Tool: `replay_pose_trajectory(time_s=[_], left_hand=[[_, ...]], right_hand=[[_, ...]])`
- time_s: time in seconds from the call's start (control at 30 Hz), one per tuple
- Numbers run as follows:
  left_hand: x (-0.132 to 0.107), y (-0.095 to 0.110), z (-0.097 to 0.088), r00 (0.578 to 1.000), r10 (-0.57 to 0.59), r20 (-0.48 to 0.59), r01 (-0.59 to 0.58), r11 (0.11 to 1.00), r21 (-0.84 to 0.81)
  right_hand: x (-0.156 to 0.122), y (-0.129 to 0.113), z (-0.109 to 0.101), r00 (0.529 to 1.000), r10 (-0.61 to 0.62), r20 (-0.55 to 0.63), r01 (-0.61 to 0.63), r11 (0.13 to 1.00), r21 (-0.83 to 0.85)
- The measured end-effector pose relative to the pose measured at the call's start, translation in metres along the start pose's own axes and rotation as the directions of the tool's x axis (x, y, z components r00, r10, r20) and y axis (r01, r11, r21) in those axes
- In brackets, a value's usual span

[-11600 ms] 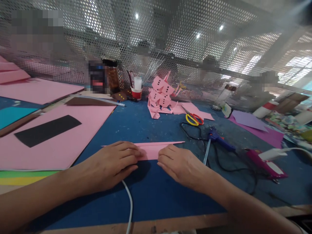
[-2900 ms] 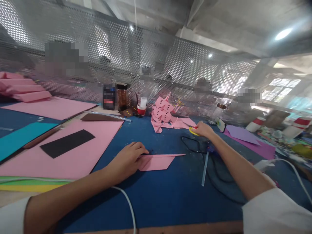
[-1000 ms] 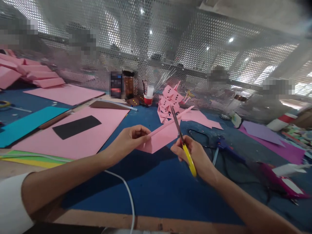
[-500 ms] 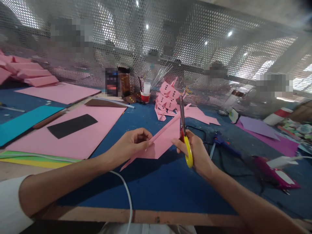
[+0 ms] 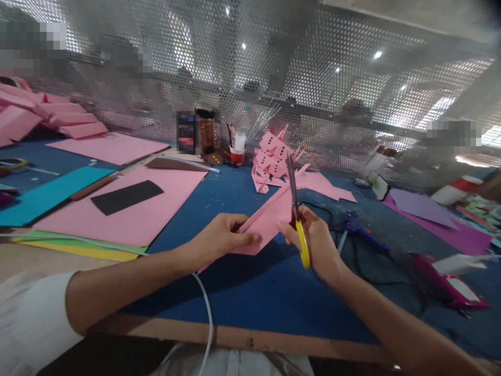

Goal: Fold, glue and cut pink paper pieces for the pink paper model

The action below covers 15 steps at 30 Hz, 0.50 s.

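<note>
Folded pink paper (image 5: pixel 270 219) is up off the blue surface (image 5: pixel 242 297), held mid-view between both hands. Far left there's a teal sheet (image 5: pixel 47 193), then a big pink sheet (image 5: pixel 156 214) with a black strip (image 5: pixel 127 197) lying on it. The left hand (image 5: pixel 223 240) is closed on the paper's near left end, thumb on top and fingers curled under. A white cable (image 5: pixel 205 308) runs beneath that wrist toward the near edge. The right hand (image 5: pixel 317 245) grips the yellow-handled scissors (image 5: pixel 296 214), blades pointing up and away, right against the paper's right side; whether they bite into it, I can't tell. Behind them sits a pile of pink cut pieces (image 5: pixel 272 159) with black dots. Further right on the surface lie a blue glue gun (image 5: pixel 362 230), then a magenta glue gun (image 5: pixel 446 279).
</note>
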<state>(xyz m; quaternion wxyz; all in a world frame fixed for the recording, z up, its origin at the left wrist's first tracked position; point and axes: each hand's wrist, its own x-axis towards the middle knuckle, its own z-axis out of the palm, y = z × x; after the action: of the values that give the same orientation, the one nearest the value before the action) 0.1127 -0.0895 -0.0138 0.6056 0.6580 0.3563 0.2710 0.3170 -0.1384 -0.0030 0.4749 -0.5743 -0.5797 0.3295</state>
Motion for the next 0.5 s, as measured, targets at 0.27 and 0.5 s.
replay_pose_trajectory(time_s=[0.27,0.5], left_hand=[[0.005,0.009,-0.034,0.984,0.04,-0.176,-0.032,0.998,0.045],[0.003,0.006,-0.067,0.952,0.107,-0.288,-0.063,0.986,0.157]], right_hand=[[0.0,0.012,-0.01,0.979,0.039,0.202,-0.003,0.984,-0.176],[0.003,0.01,-0.021,0.965,0.018,0.262,0.105,0.888,-0.448]])
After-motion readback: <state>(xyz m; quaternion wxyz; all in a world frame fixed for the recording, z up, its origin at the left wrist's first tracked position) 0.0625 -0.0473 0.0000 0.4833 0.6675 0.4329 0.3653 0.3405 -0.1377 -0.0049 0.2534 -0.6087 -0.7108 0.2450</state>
